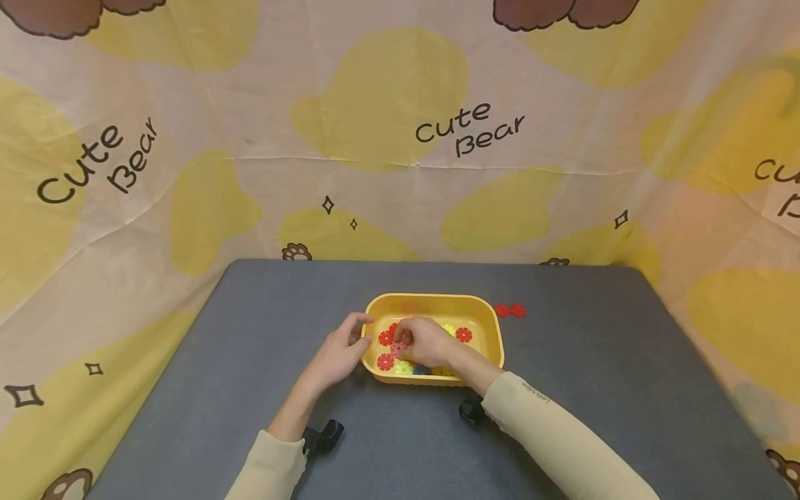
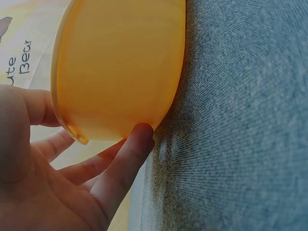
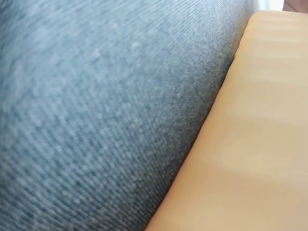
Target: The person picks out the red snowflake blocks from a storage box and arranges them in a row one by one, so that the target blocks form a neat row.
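Observation:
A yellow plastic tray (image 1: 431, 299) stands on the table and holds several notched plastic discs. At its left end, my left hand (image 1: 337, 352) grips the tray, its fingers spread around the end wall in the left wrist view. My right hand (image 1: 428, 342) reaches down inside and pinches a pink notched disc (image 1: 398, 349) between thumb and fingers. Near it lie a red disc (image 1: 385, 362), another red disc (image 1: 464, 335) and a pale yellow-green disc (image 1: 403, 368). The right wrist view shows only the tray's outer wall (image 3: 260, 130); the hand's work is hidden there.
Two joined red discs (image 1: 510, 310) lie on the table just beyond the tray's right end. The table (image 1: 287, 298) has a blue-grey cloth surface. A printed curtain (image 1: 375, 125) hangs behind it and at both sides.

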Motion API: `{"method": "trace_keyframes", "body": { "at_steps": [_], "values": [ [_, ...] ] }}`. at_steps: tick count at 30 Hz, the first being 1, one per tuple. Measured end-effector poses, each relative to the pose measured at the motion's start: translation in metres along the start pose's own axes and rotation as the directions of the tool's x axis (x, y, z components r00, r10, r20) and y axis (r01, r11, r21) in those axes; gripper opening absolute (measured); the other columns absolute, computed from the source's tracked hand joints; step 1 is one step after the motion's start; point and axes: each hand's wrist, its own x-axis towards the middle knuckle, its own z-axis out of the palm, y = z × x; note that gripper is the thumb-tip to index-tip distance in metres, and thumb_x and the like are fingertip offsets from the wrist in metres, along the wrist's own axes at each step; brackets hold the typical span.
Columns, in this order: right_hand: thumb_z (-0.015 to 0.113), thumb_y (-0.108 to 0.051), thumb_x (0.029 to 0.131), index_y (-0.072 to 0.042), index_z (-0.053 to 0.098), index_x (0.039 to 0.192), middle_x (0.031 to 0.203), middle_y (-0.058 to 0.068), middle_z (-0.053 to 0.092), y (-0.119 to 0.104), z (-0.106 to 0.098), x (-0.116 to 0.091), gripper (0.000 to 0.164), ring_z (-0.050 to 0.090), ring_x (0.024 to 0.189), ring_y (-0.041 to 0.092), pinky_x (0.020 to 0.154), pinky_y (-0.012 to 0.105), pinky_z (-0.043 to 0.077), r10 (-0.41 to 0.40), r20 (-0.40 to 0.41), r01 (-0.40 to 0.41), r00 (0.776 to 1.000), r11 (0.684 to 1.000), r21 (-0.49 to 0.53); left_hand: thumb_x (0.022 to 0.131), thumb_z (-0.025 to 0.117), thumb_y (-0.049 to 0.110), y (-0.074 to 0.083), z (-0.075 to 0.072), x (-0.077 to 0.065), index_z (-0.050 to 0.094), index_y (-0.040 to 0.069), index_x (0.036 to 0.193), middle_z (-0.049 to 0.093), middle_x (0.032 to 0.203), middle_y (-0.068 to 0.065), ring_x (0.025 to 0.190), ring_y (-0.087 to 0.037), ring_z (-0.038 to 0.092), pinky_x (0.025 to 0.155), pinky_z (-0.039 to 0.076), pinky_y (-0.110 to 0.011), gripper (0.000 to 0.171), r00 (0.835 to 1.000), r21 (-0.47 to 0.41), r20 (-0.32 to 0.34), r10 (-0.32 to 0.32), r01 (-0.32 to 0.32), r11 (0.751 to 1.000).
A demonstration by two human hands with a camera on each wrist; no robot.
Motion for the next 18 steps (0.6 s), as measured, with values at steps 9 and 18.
{"method": "trace_keyframes", "body": {
  "at_steps": [9,18],
  "values": [
    [0.084,-0.020,0.085,-0.015,0.070,0.105,0.088,-0.004,0.064,0.0001,-0.0013,-0.0023,0.025,0.059,0.083,0.018,0.079,0.032,0.051,0.024,-0.024,-0.023,0.999,0.999,0.033,0.101,0.060,0.018,0.0007,0.0000,-0.0006,0.053,0.016,0.136,0.063,0.108,-0.010,0.076,-0.019,0.059,0.063,0.047,-0.034,0.035,1.000,-0.001,0.001,-0.001,0.001,1.000],
    [0.084,-0.022,0.084,-0.015,0.071,0.102,0.080,-0.001,0.062,0.0008,-0.0020,-0.0031,0.024,0.057,0.073,0.017,0.066,0.029,0.048,0.019,-0.064,-0.015,0.998,0.998,0.064,0.102,0.059,0.020,0.0009,0.0005,-0.0010,0.053,0.016,0.136,0.063,0.108,-0.010,0.075,-0.019,0.059,0.062,0.047,-0.034,0.035,1.000,0.004,0.002,-0.002,0.002,1.000]
  ]
}}
